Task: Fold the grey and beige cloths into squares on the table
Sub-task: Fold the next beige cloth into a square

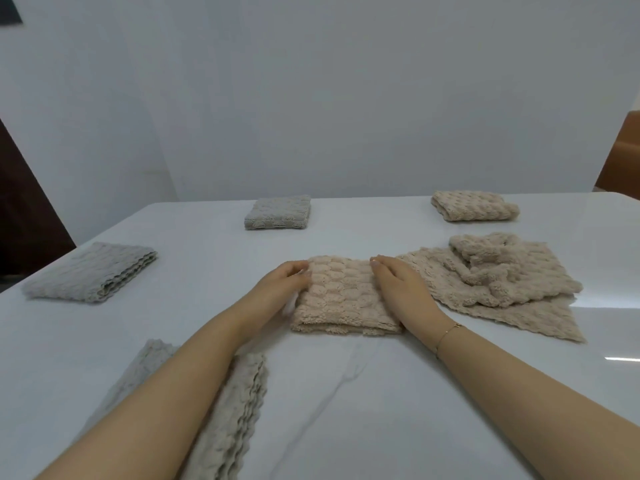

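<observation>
A folded beige cloth [341, 296] lies at the middle of the white table [381, 393]. My left hand [277, 289] rests against its left edge, fingers curled on the cloth's side. My right hand [398, 285] lies flat on its right edge, fingers together. To the right sits a crumpled heap of unfolded beige cloths [498, 282]. A folded beige square [474, 206] lies at the far right. Folded grey cloths lie at far centre [278, 213] and at the left [90, 271]. More grey cloth [232, 420] lies under my left forearm.
A pale wall rises just behind the table's far edge. A brown chair back [620, 157] shows at the right edge, and a dark doorway [20, 216] at the left. The table's left edge runs diagonally near the left grey cloth.
</observation>
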{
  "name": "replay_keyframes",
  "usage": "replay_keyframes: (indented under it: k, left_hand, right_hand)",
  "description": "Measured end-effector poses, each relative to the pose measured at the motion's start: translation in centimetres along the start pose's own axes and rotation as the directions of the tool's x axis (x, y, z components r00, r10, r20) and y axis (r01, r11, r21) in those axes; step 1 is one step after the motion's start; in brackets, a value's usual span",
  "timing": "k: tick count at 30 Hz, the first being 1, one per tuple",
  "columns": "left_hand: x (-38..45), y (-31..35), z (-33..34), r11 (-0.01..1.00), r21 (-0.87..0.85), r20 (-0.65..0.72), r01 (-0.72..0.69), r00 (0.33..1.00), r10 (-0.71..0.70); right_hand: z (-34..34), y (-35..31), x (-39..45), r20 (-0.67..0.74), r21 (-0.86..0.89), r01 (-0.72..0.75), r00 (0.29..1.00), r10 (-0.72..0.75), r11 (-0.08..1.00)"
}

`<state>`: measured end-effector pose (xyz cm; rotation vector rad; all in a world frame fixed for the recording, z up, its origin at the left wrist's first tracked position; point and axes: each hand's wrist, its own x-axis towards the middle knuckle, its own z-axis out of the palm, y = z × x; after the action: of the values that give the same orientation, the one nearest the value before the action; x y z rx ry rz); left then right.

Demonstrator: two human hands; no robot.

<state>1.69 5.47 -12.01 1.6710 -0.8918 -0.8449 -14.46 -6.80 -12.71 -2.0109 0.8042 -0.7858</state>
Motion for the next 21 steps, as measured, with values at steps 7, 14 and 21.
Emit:
replay_keyframes:
  k: [7,14,21]
  left_hand:
    - [1.9,2.3,0.1,0.978,0.042,-0.073,0.205,0.977,-0.202]
    - [1.8,3.6,1.9,0.987,-0.018,-0.075,0.161,0.984,-0.162]
    - [-2.4,5.9,0.4,0.918,0.016,-0.132,-0.396,0.91,0.394]
  right_hand:
    - [0.1,0.6,0.2,0.003,-0.01,-0.019,1.0,0.019,1.0]
    - [-0.6,0.7,0.6,-0.037,0.154,-0.068,0.997,0.075,0.986]
    - [-2.3,-1.2,1.4,0.284,0.695,-0.226,0.958,0.028,0.683]
